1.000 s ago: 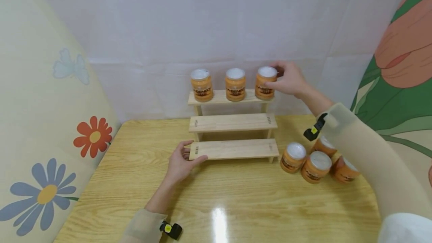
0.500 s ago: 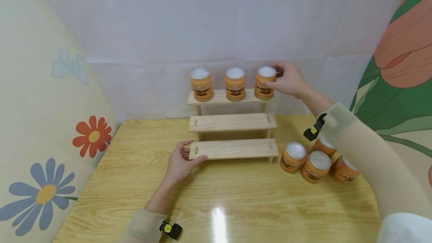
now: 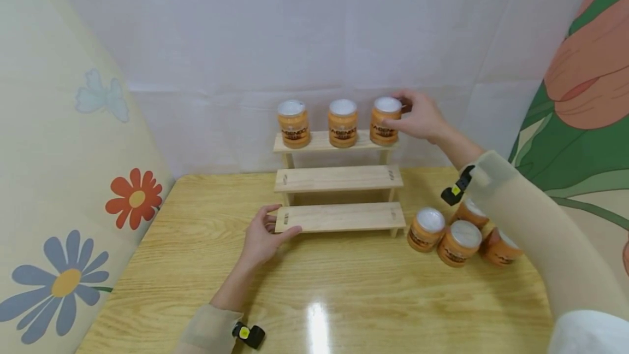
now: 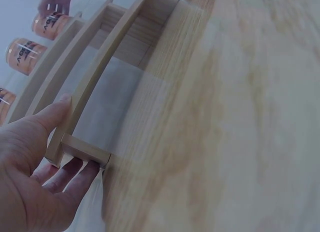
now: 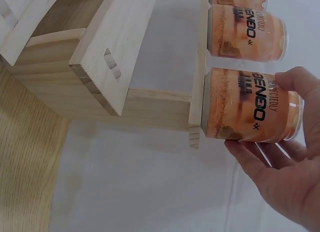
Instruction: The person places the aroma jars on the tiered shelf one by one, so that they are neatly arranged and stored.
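A three-step wooden shelf (image 3: 339, 179) stands on the table against the white backdrop. Its top step bears three orange cans with pale lids: a left can (image 3: 294, 124), a middle can (image 3: 343, 123) and a right can (image 3: 385, 122). My right hand (image 3: 417, 116) grips the right can from its right side, thumb in front and fingers behind; in the right wrist view that can (image 5: 245, 104) rests on the top board. My left hand (image 3: 262, 239) holds the left end of the lowest step, thumb on its front edge, and the left wrist view shows fingers (image 4: 82, 182) around the end support.
Several more orange cans (image 3: 459, 242) stand on the table (image 3: 344, 288) right of the shelf, partly hidden by my right sleeve (image 3: 530, 223). A white cloth (image 3: 245, 42) hangs behind the shelf. Walls with painted flowers flank the table at left and right.
The right can has shifted very slightly left on the top step and turned a little, with my right hand on it. My left hand stays on the lowest step.
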Demonstrator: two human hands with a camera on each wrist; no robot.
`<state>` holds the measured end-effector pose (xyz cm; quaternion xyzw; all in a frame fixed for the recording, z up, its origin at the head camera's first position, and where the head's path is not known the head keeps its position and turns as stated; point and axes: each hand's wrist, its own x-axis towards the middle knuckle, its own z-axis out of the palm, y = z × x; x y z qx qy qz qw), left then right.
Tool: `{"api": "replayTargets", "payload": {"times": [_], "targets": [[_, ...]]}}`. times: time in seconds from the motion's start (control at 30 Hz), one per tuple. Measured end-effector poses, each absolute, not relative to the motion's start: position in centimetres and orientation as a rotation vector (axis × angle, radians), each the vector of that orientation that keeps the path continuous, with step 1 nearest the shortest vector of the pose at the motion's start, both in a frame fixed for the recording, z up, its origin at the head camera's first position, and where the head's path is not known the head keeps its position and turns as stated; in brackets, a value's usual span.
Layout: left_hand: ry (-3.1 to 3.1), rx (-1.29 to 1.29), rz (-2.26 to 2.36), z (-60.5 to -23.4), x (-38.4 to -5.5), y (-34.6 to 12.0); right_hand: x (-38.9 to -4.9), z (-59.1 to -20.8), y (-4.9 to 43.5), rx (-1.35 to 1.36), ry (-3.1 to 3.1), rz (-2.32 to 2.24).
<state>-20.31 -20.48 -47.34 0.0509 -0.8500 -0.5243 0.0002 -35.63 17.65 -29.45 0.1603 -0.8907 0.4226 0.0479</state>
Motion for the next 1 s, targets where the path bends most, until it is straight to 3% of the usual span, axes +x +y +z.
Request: {"api": "replayTargets", "payload": {"times": [0.53, 1.0], "targets": [[-2.682, 0.121, -1.655, -46.9, -20.3, -20.8, -35.2, -27.9, 18.0, 0.539, -2.81, 1.343], [-2.689, 0.118, -1.665, -46.5, -20.1, -20.4, -32.8, -29.0, 22.2, 0.503, -2.984, 1.257]]}}
